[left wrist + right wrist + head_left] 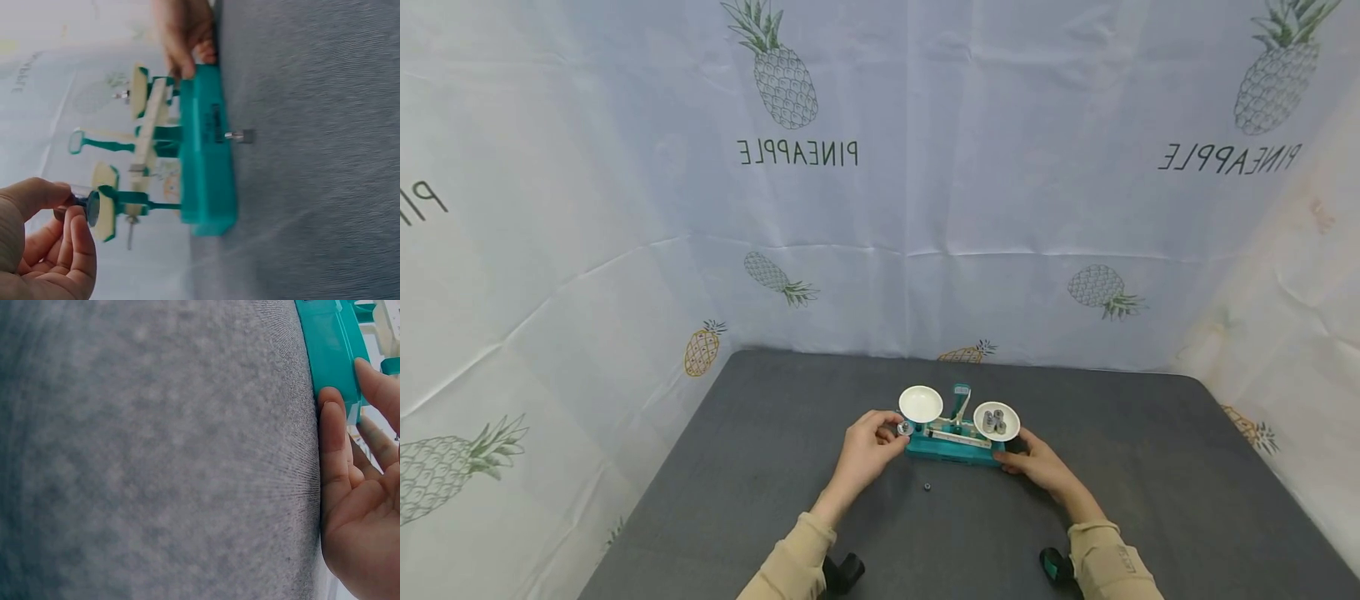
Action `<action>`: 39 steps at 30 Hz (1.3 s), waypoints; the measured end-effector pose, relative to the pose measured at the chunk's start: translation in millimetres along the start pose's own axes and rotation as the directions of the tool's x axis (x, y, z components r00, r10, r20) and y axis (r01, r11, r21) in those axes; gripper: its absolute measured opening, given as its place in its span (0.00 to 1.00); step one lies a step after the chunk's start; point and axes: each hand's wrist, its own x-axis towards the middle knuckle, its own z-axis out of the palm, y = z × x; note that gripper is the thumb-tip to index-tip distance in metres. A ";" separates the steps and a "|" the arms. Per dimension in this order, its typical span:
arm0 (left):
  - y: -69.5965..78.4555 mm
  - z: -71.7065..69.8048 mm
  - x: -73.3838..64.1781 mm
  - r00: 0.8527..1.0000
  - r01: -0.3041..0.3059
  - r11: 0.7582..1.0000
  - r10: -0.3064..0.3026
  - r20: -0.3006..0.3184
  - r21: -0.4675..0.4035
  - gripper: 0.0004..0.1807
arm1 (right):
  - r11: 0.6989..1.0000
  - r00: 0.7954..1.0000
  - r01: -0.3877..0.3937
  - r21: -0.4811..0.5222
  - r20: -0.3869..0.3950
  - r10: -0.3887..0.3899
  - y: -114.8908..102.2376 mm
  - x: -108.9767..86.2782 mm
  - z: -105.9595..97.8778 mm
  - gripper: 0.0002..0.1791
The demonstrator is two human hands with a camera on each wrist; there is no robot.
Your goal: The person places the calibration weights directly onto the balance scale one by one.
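A teal balance scale [951,451] with two cream pans stands on the dark table. My left hand [867,450] is beside its left pan [921,404] and pinches a small clear round piece [85,203] with something dark in it; its exact kind is unclear. At the scale's other end, my right hand [1042,468] holds the teal base [334,353], thumb on top and fingertips against the end. Several metal weights [995,421] stand in the right pan [1014,423]. Nothing is visible in the left pan. One small metal weight [927,487] is on the table in front of the base.
Near the left sleeve lies a black object [846,573], and another black object [1055,566] is by the right sleeve. A white curtain [955,200] printed with pineapples hangs behind and beside the grey table [760,467].
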 end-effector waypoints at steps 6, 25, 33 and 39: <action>10.9 -4.0 16.5 1.000 -0.007 1.000 0.007 -0.013 -0.028 0.12 | 1.000 1.000 0.007 0.003 -0.001 -0.007 0.1 -0.3 -0.1 0.45; 19.1 12.0 53.8 0.996 0.053 0.998 -0.055 0.072 0.033 0.12 | 1.000 1.000 0.002 0.016 -0.023 -0.002 6.1 4.0 0.5 0.44; 19.4 12.9 57.7 0.997 0.045 0.997 -0.049 0.060 0.070 0.11 | 1.000 1.000 0.003 0.023 -0.030 -0.002 3.3 3.3 1.7 0.44; 21.5 14.4 57.7 0.998 0.038 0.996 -0.042 0.049 0.083 0.11 | 1.000 1.000 0.006 0.023 -0.023 -0.005 2.8 1.5 1.4 0.44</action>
